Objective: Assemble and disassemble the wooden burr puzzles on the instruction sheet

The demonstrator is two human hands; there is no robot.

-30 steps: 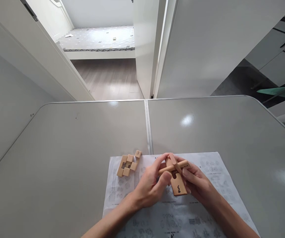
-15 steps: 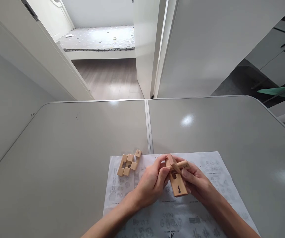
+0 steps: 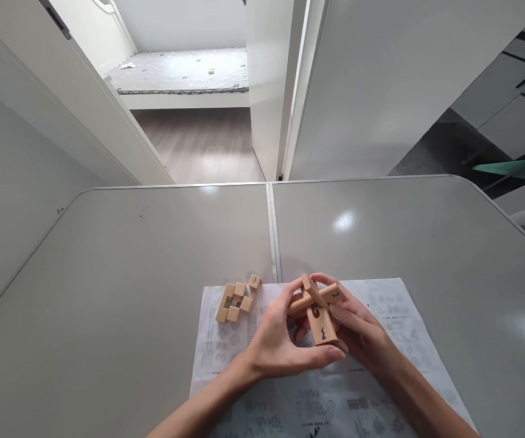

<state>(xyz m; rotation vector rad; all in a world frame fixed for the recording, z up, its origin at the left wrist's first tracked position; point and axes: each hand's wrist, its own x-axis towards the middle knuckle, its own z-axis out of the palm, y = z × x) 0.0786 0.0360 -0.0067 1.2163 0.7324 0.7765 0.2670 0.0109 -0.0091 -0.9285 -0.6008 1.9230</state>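
Between my two hands is a wooden burr puzzle (image 3: 323,325), made of crossing bars with black numbers on some faces. My left hand (image 3: 274,340) grips it from the left, index finger at the upper end and thumb along the near end of the bar that faces me. My right hand (image 3: 365,325) holds the right side, its thumb against the crossing and its other fingers partly hidden behind. A dark notch shows near the crossing. Left of my hands, several notched wooden pieces (image 3: 233,313) lie close together at the sheet's top left corner.
A printed instruction sheet (image 3: 394,340) with small diagrams lies under my hands on a grey table (image 3: 129,274). A metal seam (image 3: 273,231) runs down the table's middle. Beyond its far edge are an open doorway, a door (image 3: 269,85) and a bed (image 3: 180,70).
The held puzzle has tilted and moved slightly up. My left thumb has shifted from its upper part to its near end, and more of the crossing bar shows at left.
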